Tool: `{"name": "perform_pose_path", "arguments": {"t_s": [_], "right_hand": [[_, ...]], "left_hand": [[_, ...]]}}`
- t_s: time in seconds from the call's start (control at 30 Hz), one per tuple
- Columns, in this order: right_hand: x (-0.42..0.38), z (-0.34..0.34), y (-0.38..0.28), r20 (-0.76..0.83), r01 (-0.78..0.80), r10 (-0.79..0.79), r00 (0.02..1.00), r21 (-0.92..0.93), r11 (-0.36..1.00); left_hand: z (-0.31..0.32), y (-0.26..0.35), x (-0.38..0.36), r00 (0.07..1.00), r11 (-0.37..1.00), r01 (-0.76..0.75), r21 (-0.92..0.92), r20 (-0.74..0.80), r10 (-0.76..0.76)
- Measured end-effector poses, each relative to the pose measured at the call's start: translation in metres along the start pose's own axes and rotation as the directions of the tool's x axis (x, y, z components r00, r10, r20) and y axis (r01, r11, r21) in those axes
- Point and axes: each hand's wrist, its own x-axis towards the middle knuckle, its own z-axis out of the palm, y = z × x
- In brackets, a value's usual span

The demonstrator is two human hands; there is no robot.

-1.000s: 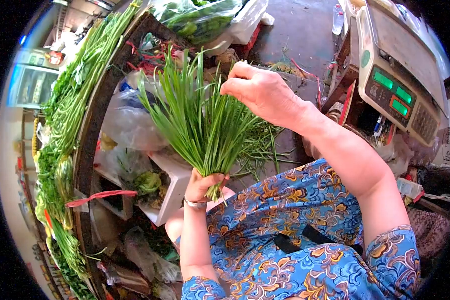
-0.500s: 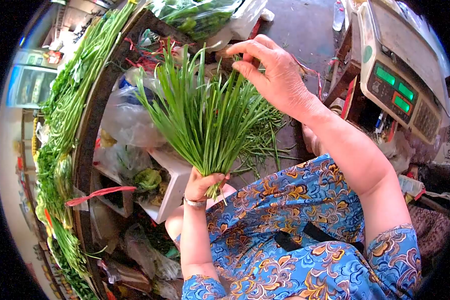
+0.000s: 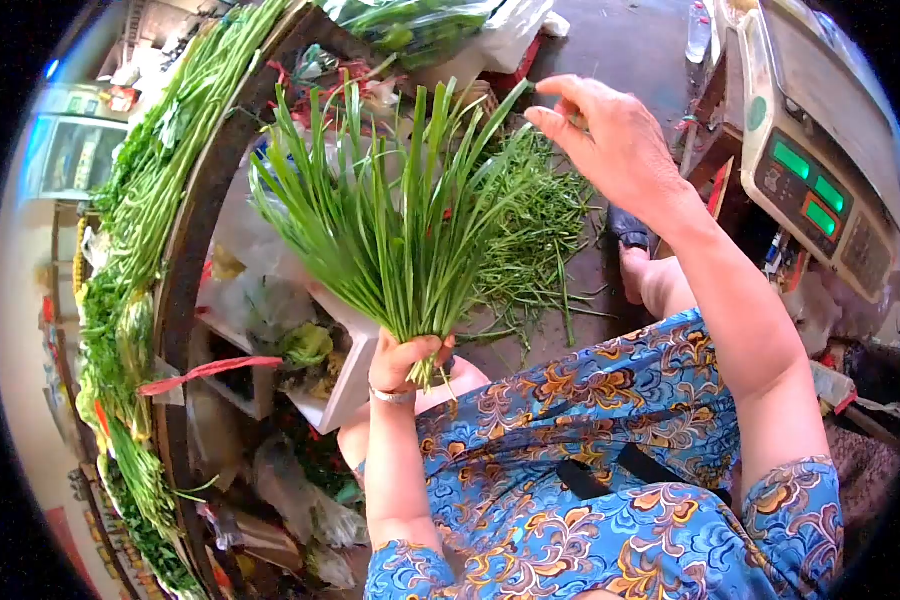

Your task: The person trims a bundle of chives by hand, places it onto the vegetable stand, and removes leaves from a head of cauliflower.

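A fanned bunch of garlic chives (image 3: 395, 225) stands upright in front of me, blades pointing up and away. My left hand (image 3: 410, 362) is closed around its pale stem ends, a bracelet on the wrist. At the bunch's upper right, my right hand (image 3: 610, 135) has thumb and index finger at the tip of one chive blade that leans out from the rest. The fingers appear to pinch that tip; the other fingers are curled. Behind the bunch, a loose heap of cut green stalks (image 3: 540, 240) lies on the floor.
A scale (image 3: 820, 180) with lit green displays stands at the right. Long greens (image 3: 170, 190) lie along a shelf edge on the left, where a red strip (image 3: 210, 373) hangs. Plastic-bagged greens (image 3: 410, 30) are at the top, and a white foam box (image 3: 345, 375) sits below the bunch.
My right hand has moved right, away from the middle of the bunch, and one blade now leans out to its fingertips. The left hand keeps its hold; the view has shifted slightly.
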Motion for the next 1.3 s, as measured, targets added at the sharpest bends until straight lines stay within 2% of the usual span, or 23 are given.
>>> {"name": "perform_pose_path", "arguments": {"t_s": [0.07, 0.1, 0.17, 0.2, 0.23, 0.3, 0.33, 0.37, 0.4, 0.43, 0.47, 0.5, 0.57, 0.63, 0.7, 0.77, 0.83, 0.93, 0.97, 1.07, 1.17, 1.23, 1.3], "right_hand": [[-0.003, -0.004, -0.002, 0.109, 0.000, 0.014, 0.994, -0.129, 0.992], [-0.005, -0.005, -0.001, 0.110, 0.003, 0.011, 0.994, -0.128, 0.992], [-0.008, -0.004, 0.004, 0.237, 0.034, 0.009, 0.971, -0.177, 0.984], [-0.009, 0.001, 0.010, 0.276, -0.037, 0.050, 0.960, -0.050, 0.998], [-0.009, 0.000, 0.010, 0.278, -0.032, 0.044, 0.960, -0.046, 0.998], [-0.011, -0.003, 0.005, 0.512, -0.068, 0.053, 0.857, 0.010, 0.998], [-0.008, -0.009, -0.005, 0.643, -0.138, 0.112, 0.757, -0.010, 0.990], [-0.009, -0.006, -0.005, 0.646, -0.134, 0.107, 0.756, -0.008, 0.991], [-0.011, -0.001, -0.004, 0.666, -0.099, 0.091, 0.740, -0.026, 0.995], [-0.012, 0.002, -0.002, 0.685, -0.062, 0.075, 0.725, -0.044, 0.997], [-0.015, 0.003, -0.001, 0.662, -0.039, 0.006, 0.750, 0.035, 0.999], [-0.016, 0.006, 0.001, 0.663, -0.034, 0.001, 0.749, 0.036, 0.999], [-0.017, 0.012, 0.002, 0.715, 0.007, -0.056, 0.697, 0.071, 0.997], [-0.018, 0.015, 0.000, 0.716, 0.008, -0.038, 0.697, 0.045, 0.999], [-0.021, 0.023, 0.003, 0.568, 0.145, -0.194, 0.800, 0.131, 0.981], [-0.021, 0.021, -0.004, 0.538, 0.150, -0.208, 0.817, 0.150, 0.977], [-0.019, 0.019, -0.015, 0.507, 0.156, -0.222, 0.833, 0.171, 0.973], [-0.016, 0.025, -0.031, 0.326, 0.256, -0.345, 0.880, 0.288, 0.923], [-0.017, 0.030, -0.036, 0.329, 0.252, -0.342, 0.880, 0.285, 0.925], [-0.018, 0.045, -0.047, 0.116, 0.307, -0.370, 0.922, 0.365, 0.879], [-0.015, 0.055, -0.049, 0.143, 0.352, -0.402, 0.904, 0.283, 0.892], [-0.015, 0.059, -0.048, 0.163, 0.347, -0.397, 0.903, 0.267, 0.899], [-0.013, 0.061, -0.046, 0.188, 0.406, -0.422, 0.887, 0.120, 0.906]], "left_hand": [[0.001, 0.002, -0.001, 1.000, 1.000, -0.013, -0.003, -0.007, 0.013], [0.001, 0.003, 0.000, 1.000, 1.000, -0.021, -0.007, -0.005, 0.021], [-0.004, 0.003, 0.002, 1.000, 1.000, -0.006, -0.003, 0.018, 0.006], [-0.004, 0.002, 0.002, 0.999, 1.000, -0.014, -0.006, 0.033, 0.014], [-0.004, 0.002, 0.003, 0.999, 1.000, -0.021, -0.008, 0.049, 0.022], [-0.005, 0.001, 0.003, 0.997, 1.000, -0.026, -0.018, 0.076, 0.027], [0.000, 0.003, 0.002, 0.999, 0.999, -0.016, -0.038, 0.030, 0.017], [0.002, 0.004, 0.000, 1.000, 0.998, -0.007, -0.060, -0.015, 0.006], [-0.009, 0.000, 0.002, 0.999, 0.998, 0.026, -0.061, 0.046, -0.023], [-0.008, 0.001, 0.002, 0.999, 0.998, 0.022, -0.063, 0.044, -0.020], [-0.005, 0.001, 0.001, 1.000, 0.998, 0.016, -0.063, 0.024, -0.015], [-0.002, 0.002, 0.001, 1.000, 0.998, 0.010, -0.062, 0.003, -0.010], [0.002, 0.002, 0.000, 1.000, 0.998, -0.006, -0.066, -0.002, 0.006], [0.004, 0.001, 0.000, 0.997, 0.998, -0.018, -0.068, -0.077, 0.013], [0.005, 0.000, 0.001, 0.997, 0.997, -0.026, -0.067, -0.080, 0.021], [0.007, 0.002, 0.002, 0.995, 0.997, -0.007, -0.077, -0.104, -0.001], [0.000, -0.001, 0.005, 0.998, 0.996, 0.020, -0.087, -0.053, -0.024], [0.006, 0.000, 0.006, 0.993, 0.995, 0.070, -0.069, -0.094, -0.077], [0.008, 0.000, 0.007, 0.992, 0.995, 0.074, -0.072, -0.092, -0.081], [0.013, -0.001, 0.009, 0.994, 0.994, 0.088, -0.065, -0.058, -0.092], [0.016, -0.004, 0.009, 0.991, 0.993, 0.115, -0.039, -0.071, -0.118], [0.017, -0.006, 0.010, 0.995, 0.992, 0.100, -0.072, 0.022, -0.098], [0.018, -0.007, 0.010, 0.995, 0.992, 0.102, -0.077, 0.017, -0.101]]}}
